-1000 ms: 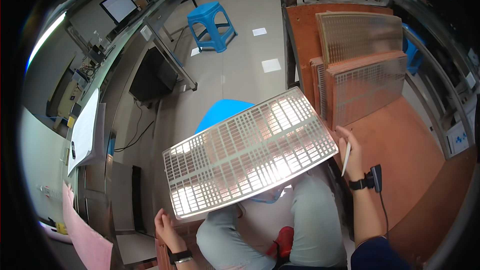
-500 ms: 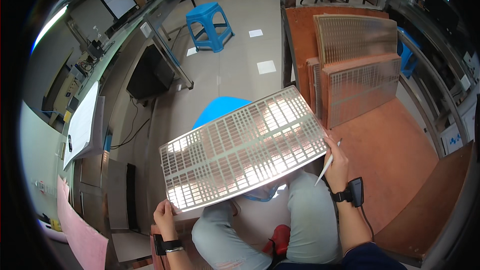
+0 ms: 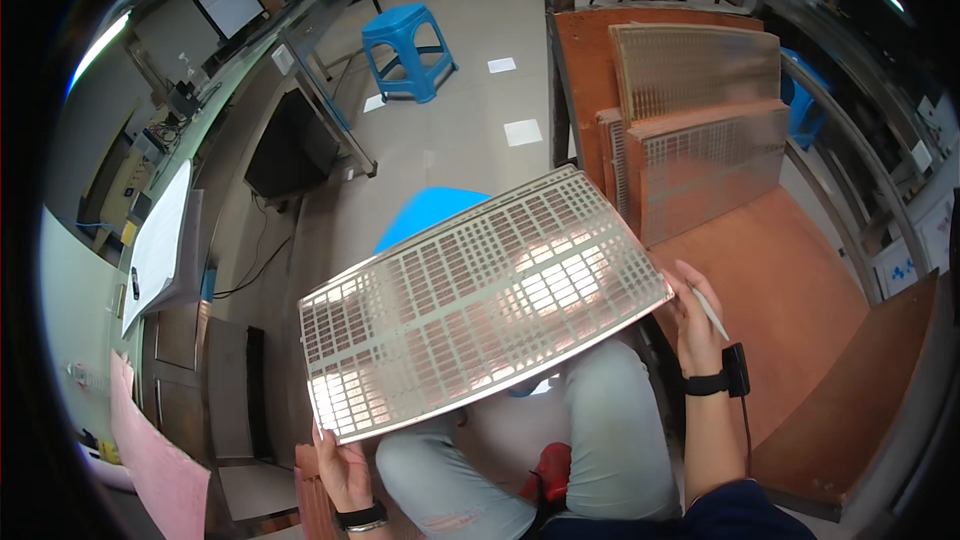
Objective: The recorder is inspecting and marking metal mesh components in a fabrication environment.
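One long bench [image 3: 212, 88] runs up the left side, and over on the right there's one orange-brown platform [image 3: 745, 280]. Between them comes the star, one grid-patterned panel [image 3: 485, 310], up in the air, tilted, right over the seated person's lap! Behind its right end, two broad panel faces show on the platform: an upper stack [image 3: 700, 70] and a lower stack [image 3: 715, 170], both upright, their sheets too tight to count. Two stools now: one blue stool [image 3: 408, 50] on the open floor, a second stool [image 3: 803, 110] half hidden beyond the platform. One black box [image 3: 292, 145] sits under the bench; one monitor [image 3: 230, 8] glows above. Down the left, one pink sheet [image 3: 158, 455] and one set of white papers [image 3: 160, 250]. Two hands on the panel! The left hand [image 3: 345, 475] has a narrow grip on its near-left corner; the right hand [image 3: 697, 325] holds the right corner by the fingertips, fingers partly spread, with one white pen-like stick [image 3: 710, 312] tucked between them.
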{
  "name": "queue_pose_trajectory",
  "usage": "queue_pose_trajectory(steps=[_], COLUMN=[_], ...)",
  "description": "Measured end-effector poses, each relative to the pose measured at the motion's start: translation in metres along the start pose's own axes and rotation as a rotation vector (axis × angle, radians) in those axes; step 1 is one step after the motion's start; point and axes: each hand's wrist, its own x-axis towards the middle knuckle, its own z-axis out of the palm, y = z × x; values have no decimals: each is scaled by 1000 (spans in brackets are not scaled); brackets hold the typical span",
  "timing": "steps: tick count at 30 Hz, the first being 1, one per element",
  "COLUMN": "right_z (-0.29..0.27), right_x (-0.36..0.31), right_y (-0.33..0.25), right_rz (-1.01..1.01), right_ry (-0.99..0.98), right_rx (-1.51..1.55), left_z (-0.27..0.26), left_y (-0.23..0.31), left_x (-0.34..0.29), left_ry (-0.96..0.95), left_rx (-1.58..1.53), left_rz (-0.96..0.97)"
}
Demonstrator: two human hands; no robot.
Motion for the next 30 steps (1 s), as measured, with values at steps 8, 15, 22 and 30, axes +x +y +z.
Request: queue_pose_trajectory(steps=[8, 15, 22, 30], right_z=[-19, -32, -56, -40], right_x=[-91, -141, -148, -151], right_y=[-23, -7, -9, -9], right_rz=[138, 172, 32, 34], right_ry=[-43, -115, -88, -125], right_rx=[-151, -234, -293, -248], left_z=[-110, -103, -84, 87], left_y=[26, 28, 22, -46], left_x=[17, 41, 24, -54], left_ry=[259, 331, 346, 8], left_rx=[-53, 19, 119, 976], left_rz=[-69, -91, 7, 212])
